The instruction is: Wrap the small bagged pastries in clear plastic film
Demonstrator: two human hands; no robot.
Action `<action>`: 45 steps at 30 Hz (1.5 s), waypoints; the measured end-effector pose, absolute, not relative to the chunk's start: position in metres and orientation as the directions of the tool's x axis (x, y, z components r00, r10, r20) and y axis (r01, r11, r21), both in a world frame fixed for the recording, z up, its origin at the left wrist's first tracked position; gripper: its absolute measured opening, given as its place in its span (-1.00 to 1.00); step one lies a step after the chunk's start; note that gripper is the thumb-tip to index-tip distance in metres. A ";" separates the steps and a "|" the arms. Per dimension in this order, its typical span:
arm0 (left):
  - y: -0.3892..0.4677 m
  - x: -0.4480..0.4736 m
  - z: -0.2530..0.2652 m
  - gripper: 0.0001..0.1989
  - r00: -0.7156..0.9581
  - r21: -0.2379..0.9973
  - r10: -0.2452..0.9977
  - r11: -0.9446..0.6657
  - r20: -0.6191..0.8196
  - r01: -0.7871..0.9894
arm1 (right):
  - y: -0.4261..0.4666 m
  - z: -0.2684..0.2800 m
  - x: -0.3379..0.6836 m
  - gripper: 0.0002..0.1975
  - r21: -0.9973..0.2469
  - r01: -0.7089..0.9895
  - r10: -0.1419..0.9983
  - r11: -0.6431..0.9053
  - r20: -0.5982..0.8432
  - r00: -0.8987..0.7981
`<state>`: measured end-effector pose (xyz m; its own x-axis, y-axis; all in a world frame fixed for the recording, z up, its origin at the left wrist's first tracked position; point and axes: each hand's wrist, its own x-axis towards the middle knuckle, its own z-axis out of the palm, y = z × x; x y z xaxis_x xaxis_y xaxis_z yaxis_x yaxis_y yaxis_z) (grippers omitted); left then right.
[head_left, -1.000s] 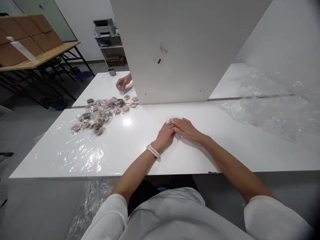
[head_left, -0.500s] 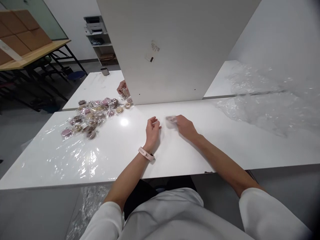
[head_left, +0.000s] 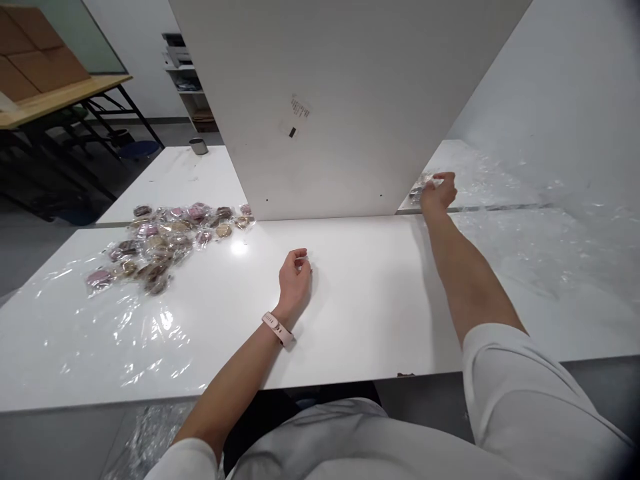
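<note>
My left hand rests on the white table, with a pink band on its wrist. Its fingers are loosely bent and apart, and nothing shows in them. At the panel's right edge is my right hand, stretched far out, its fingertips parted from the thumb. Just left of those fingers lies clear-wrapped stuff, partly hidden by the panel and too small to name. A heap of small round pieces in clear wrappers, pink, brown and cream, lies to the left of my left hand.
A tall white panel stands upright across the table. Clear plastic film spreads over the right side, and more film covers the left front. A grey cup stands at the far left.
My right hand has moved away to the right and forward, from the table's middle to the panel's right edge. The other person's hand by the heap is out of sight.
</note>
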<state>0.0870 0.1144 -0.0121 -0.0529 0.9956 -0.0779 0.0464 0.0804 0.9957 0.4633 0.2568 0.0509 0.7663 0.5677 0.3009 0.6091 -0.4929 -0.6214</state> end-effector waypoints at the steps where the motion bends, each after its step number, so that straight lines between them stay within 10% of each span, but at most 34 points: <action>1: 0.115 0.087 -0.011 -0.74 -0.060 0.995 0.995 0.079 -0.076 0.058 | 0.265 0.043 0.459 -0.64 -0.610 0.614 0.591 -0.502 0.277 0.758; 13: 0.117 0.085 -0.011 -0.79 -0.044 0.994 0.998 0.059 -0.055 0.094 | 0.166 0.028 0.464 -0.46 -0.061 0.893 0.787 -0.445 0.449 0.423; 18: 0.117 0.084 -0.014 -0.78 -0.027 0.990 0.999 0.040 -0.037 0.133 | 0.033 -0.020 0.443 -0.39 -0.244 0.879 0.864 -0.410 0.203 0.460; 24: 0.112 0.085 0.001 -0.82 0.030 0.994 0.997 0.070 -0.073 0.081 | -0.073 -0.019 0.320 -0.44 -0.561 0.820 0.985 0.113 0.171 -0.019; 29: 0.070 0.076 0.032 -0.82 0.281 0.971 0.932 0.203 -0.231 0.124 | -0.115 0.052 0.238 -0.49 -0.782 0.424 0.835 0.457 0.212 -0.508; 33: 0.013 0.056 0.049 -0.65 0.362 0.932 0.923 -0.008 -0.133 0.364 | -0.118 0.083 0.258 -0.62 -0.783 0.288 0.834 0.551 0.509 -0.211; 37: -0.036 0.041 0.050 -0.55 0.380 0.885 0.907 -0.018 -0.181 0.465 | -0.079 0.065 0.326 -0.60 -0.796 0.585 0.781 0.157 0.462 0.419; 41: -0.065 0.042 0.040 -0.43 0.376 0.845 0.903 -0.029 -0.207 0.534 | -0.015 0.036 0.366 -0.15 -0.828 0.560 0.931 0.012 0.214 0.295; 45: -0.073 0.043 0.031 -0.50 0.395 0.846 0.903 -0.072 -0.170 0.529 | 0.013 0.036 0.368 -0.58 -0.886 0.462 0.962 0.035 0.155 0.225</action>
<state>0.0432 -0.0728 0.0307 0.3952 0.9027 -0.1701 0.5290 -0.0722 0.8455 0.3676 0.0126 0.0357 0.2253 0.9619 0.1551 0.4617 0.0347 -0.8863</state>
